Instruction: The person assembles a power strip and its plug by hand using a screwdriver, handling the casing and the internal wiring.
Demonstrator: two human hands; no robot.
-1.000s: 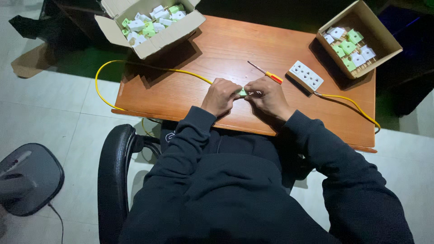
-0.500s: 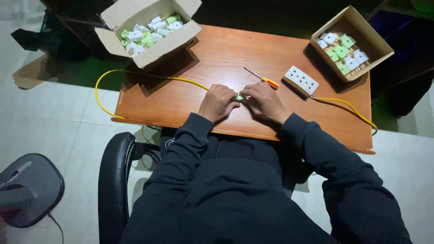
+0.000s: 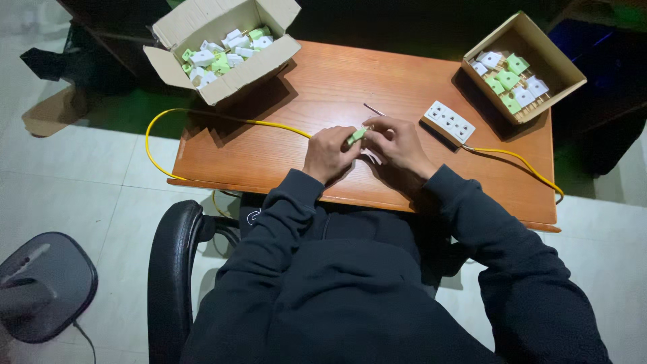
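While I sit at the bench (image 3: pixel 404 81), a small green plug (image 3: pixel 357 135) sits pinched between my two hands near the bench's front middle. My left hand (image 3: pixel 328 154) is curled into a loose fist, knuckles up, its thumb and fingertips closed on the plug's near end. My right hand (image 3: pixel 399 145) meets it from the other side, fingers bent and closed around a thin screwdriver (image 3: pixel 373 110) whose metal shaft sticks out past my fingers toward the far edge of the bench; I cannot tell whether its tip touches the plug. Both wrists rest low on the wood, and my dark sleeves angle in from either side so the forearms form a narrow V.

A yellow cable (image 3: pixel 222 120) runs from my left hand leftward, loops off the bench edge and comes back under. Just right of my right hand lies a white socket strip (image 3: pixel 448 122), with another stretch of yellow cable trailing off to the right. At the far left corner stands an open cardboard box (image 3: pixel 176 66) full of green and white plugs; at the far right corner a smaller open box (image 3: pixel 554 66) holds a few more.
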